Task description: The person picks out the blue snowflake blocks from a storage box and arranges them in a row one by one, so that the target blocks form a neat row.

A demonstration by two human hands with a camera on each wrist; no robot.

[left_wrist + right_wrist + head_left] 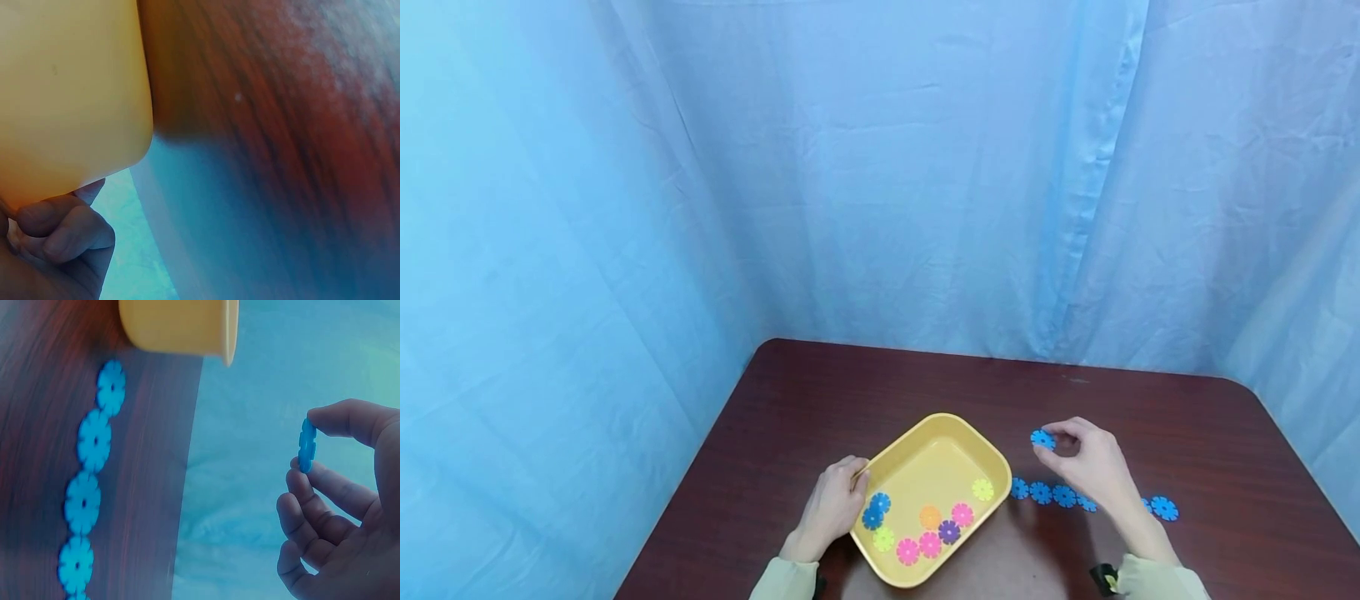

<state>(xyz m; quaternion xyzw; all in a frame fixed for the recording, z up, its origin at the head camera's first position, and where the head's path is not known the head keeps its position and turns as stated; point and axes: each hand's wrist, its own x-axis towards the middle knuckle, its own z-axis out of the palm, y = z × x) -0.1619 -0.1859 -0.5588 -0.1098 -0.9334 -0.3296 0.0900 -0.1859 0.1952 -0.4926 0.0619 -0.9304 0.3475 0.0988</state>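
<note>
My left hand (833,505) grips the rim of a yellow plastic tray (904,454) at its left side; the left wrist view shows curled fingers (78,234) under the tray's edge. Inside lie several notched snowflake discs: blue, yellow, orange, pink and a purple disc (949,532), gathered mostly at the near side. Between thumb and fingertips my right hand (1093,462) pinches a blue snowflake disc (1042,439), held above the table right of the tray. Seen edge-on in the right wrist view, that disc (307,445) spans from thumb to index fingertip.
A row of several blue snowflake discs (1064,497) lies on the dark wooden table (850,392), running right from the tray and partly hidden beneath my right forearm. Light blue curtains (880,167) hang behind and at both sides of the table.
</note>
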